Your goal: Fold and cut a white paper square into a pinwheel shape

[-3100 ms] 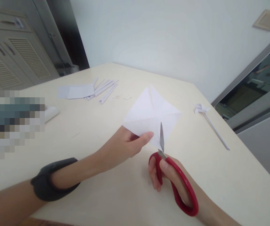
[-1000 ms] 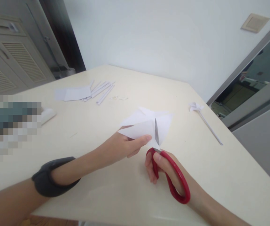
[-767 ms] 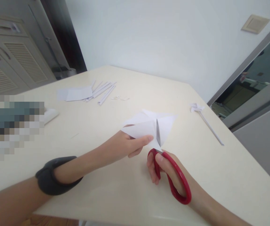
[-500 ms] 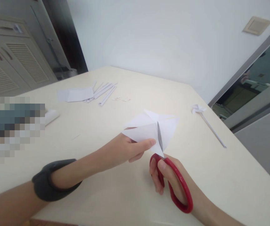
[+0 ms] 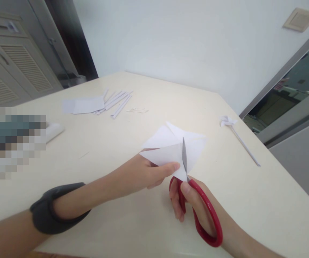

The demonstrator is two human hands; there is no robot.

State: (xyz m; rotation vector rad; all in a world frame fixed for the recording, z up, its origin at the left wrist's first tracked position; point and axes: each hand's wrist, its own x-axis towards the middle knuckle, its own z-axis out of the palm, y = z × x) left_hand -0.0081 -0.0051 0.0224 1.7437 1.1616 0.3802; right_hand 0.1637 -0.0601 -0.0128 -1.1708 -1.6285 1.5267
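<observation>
Inspector: State your grips.

Me: My left hand [image 5: 143, 173] pinches the creased white paper square [image 5: 174, 150] at its near-left corner, thumb on top. My right hand [image 5: 194, 204] is closed through the red-handled steel scissors [image 5: 197, 204], blades nearly together in the paper.

Inspector: Paper's position?

Me: At twelve o'clock from my right fingers [image 5: 177, 206], lifted off the cream table [image 5: 111, 143]. A small white paper pinwheel on a stick [image 5: 237, 138] lies at two o'clock.
</observation>
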